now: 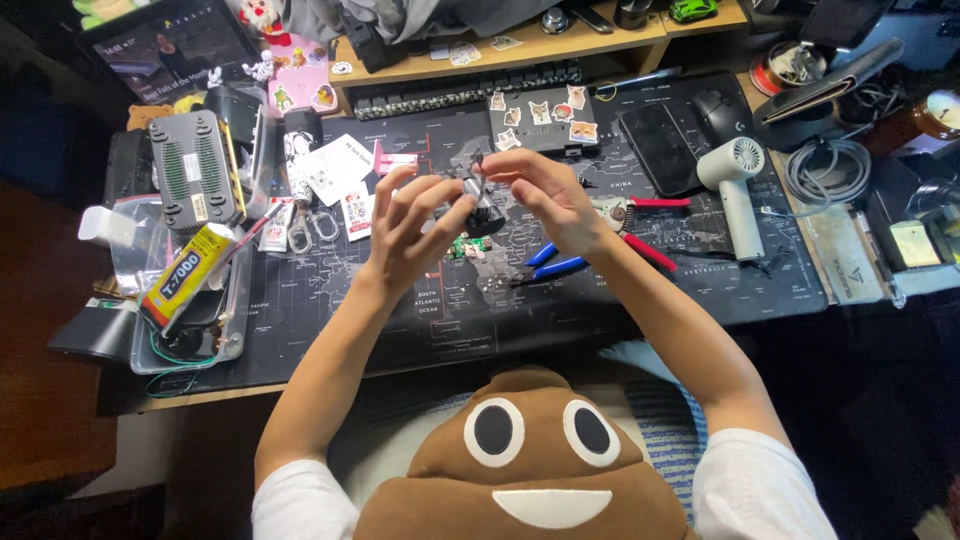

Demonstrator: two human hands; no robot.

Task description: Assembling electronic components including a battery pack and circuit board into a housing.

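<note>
Both my hands are raised over a dark desk mat (560, 300) printed with a world map. They hold a small black gadget (481, 212) with a grey metal part between them. My left hand (405, 228) grips it from the left with its fingers spread above. My right hand (548, 198) pinches its top with thumb and forefinger. A small green circuit board (462, 247) lies on the mat just below the gadget. Blue-handled pliers (550, 266) lie beside my right wrist.
A yellow glue tube (185, 274) lies on a clear tray at left, next to a grey vented box (192, 172). Red-handled cutters (645, 243), a white handheld fan (735, 190), a phone (660, 147) and a mouse (722, 113) lie to the right. A brown plush cushion (530, 460) sits on my lap.
</note>
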